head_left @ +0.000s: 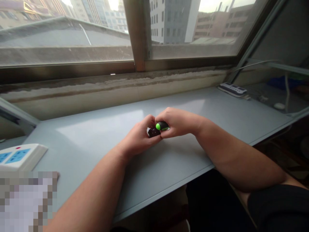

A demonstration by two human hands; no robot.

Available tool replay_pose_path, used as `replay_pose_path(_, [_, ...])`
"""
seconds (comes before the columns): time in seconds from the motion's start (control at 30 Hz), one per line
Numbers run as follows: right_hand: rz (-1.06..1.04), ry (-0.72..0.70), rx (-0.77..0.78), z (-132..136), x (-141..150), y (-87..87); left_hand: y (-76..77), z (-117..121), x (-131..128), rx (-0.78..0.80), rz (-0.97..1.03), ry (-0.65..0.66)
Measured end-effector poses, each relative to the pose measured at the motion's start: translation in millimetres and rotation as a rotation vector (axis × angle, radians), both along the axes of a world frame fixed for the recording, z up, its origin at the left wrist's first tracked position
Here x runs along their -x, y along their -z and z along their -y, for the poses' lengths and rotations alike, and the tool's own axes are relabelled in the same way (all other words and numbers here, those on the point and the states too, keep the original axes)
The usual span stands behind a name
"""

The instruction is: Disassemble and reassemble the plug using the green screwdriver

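A black-and-green handle (163,126) sits gripped in the person's right hand (177,121) — just beside a small black object (153,132) held in the left hand (137,137). Both meet over a pale desk (96,145) — before a wide window (139,35).

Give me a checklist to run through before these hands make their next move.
1. Handle gripped by the right hand: ok, its green end shows.
2. Dark part held by the left hand: ok, the thumb and fingers curl around it.
3. Hands together: ok, they meet above the table.
4. Handle joined to the dark part: cannot tell, the fingers hide where they would meet.
5. White socket block away from the hands: ok, it sits apart at the left.
6. Full view of the held things: not ok, both are partly covered.
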State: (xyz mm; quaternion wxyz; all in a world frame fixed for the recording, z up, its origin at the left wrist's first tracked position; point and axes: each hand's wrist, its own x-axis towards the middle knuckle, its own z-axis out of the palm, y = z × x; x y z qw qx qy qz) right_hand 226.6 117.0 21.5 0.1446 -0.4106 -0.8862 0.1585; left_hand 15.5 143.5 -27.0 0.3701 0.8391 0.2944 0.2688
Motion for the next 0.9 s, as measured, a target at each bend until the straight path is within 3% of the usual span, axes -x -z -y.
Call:
replay_pose_path(0.23, [-0.099, -0.031, -0.001, -2, -7, 1.5, -1.3, 2, 0, 0.001, 0.032, -0.002])
replay_pose_path(0.43, [-0.134, 0.087, -0.046, -5, -22, -3.6, -1.5, 1, 1, -0.016, -0.010, -0.012])
replay_pose_path(0.73, [-0.057, 0.113, 0.055, -18, -24, 4.4, -4.2, -11, 6, -0.013, 0.004, -0.330])
replay_pose_path(0.9, [-0.199, 0.123, 0.023, -18, -29, 2.9, -4.7, -11, 5, 0.104, 0.138, -0.361])
